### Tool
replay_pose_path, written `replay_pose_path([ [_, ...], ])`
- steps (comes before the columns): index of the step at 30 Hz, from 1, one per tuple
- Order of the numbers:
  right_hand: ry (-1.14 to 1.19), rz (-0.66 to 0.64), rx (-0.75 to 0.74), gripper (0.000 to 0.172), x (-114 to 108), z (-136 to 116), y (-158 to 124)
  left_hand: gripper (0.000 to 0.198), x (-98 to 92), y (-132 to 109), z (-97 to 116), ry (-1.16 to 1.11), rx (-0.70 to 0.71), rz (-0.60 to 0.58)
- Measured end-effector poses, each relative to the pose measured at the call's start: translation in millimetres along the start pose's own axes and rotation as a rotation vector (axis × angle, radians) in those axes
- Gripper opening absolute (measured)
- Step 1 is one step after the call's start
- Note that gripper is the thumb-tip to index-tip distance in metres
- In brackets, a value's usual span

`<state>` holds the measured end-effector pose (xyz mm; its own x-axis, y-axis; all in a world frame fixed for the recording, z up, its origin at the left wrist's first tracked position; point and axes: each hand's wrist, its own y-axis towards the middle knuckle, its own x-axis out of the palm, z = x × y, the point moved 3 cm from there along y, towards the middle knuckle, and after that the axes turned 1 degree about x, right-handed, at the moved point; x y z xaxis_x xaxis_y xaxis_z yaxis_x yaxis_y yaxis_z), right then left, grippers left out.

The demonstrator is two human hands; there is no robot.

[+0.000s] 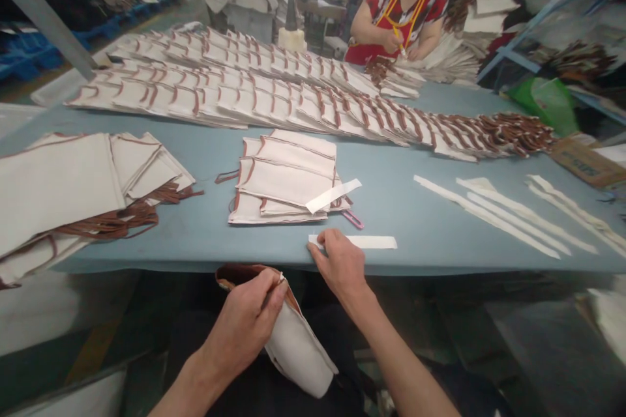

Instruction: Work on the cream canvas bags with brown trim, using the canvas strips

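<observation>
My left hand (252, 309) is closed in a pinch on the edge of a cream fabric bag (303, 352) with brown trim, which hangs tilted below the table's front edge. My right hand (342, 264) has its fingers bent and closed at the left end of a white strip (379, 242) lying along that edge. Just beyond it is a small stack of cream bags (288, 176) with brown edging. Another white strip (334, 195) lies across the stack's right corner, and a pink tool (353, 219) sticks out beneath.
Long overlapping rows of bags (274, 101) cross the back of the blue table (205, 241). A pile of bags (59, 182) with brown cords lies left. Long cream strips (484, 215) and a cardboard box (587, 163) are at right. Another person (396, 19) works across the table.
</observation>
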<state>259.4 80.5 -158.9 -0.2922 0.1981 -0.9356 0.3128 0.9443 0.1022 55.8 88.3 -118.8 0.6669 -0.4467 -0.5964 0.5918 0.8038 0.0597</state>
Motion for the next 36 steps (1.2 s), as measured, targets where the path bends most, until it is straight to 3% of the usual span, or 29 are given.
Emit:
replay_pose_path([
  [7, 0.008, -0.004, 0.004, 0.017, 1.4, 1.9, -2.6, 0.030, 13.9, 2.1, -11.3, -0.071, -0.067, -0.038],
  [15, 0.249, -0.050, 0.129, 0.028, -5.8, 19.7, -0.4, 0.019, 27.3, 13.5, -14.1, -0.118, -0.159, -0.046],
  [21, 0.471, -0.085, 0.090, 0.027, -19.5, 22.8, 12.1, 0.037, 34.6, 33.2, -8.3, -0.082, -0.177, -0.075],
  [24, 0.514, 0.024, 0.188, 0.030, -25.5, 36.5, 27.0, 0.045, 42.6, 47.5, -2.9, -0.064, -0.160, -0.131],
  [28, 0.509, 0.088, 0.374, 0.028, -29.8, 78.0, 59.1, 0.052, 51.9, 64.8, -6.0, -0.056, -0.186, -0.182],
  [32, 0.551, -0.030, 0.527, 0.028, -27.3, 117.0, 99.8, 0.055, 50.3, 77.2, -12.6, -0.080, -0.233, -0.174],
  [36, 0.615, -0.178, 0.602, 0.034, -17.9, 126.4, 132.8, 0.055, 47.3, 80.5, -12.1, -0.100, -0.261, -0.193],
])
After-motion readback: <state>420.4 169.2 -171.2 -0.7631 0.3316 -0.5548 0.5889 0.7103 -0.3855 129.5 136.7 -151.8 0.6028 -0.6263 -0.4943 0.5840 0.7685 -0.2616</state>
